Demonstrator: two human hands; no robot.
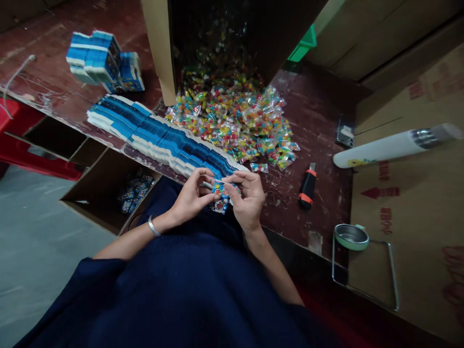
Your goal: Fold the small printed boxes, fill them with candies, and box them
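Open carton, small packs inside, left of our left hand; row of blue packs beyond it. Left hand (silver bangle on wrist) pinches small printed box between our hands; candy sachets heaped beyond; right hand pinches box's upper edge; cutter right of right hand.

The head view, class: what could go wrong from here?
The black-and-orange utility knife lies right of the bare right hand, its metal blade apparently out; a careless reach might cut someone.

The long row of flat blue-and-white printed pieces runs along the edge of the worn dark-red table; a bump might tip some off.

The loose pile of clear plastic bags of multicoloured candy-like pieces lies beside that row, so a slide could mix them.
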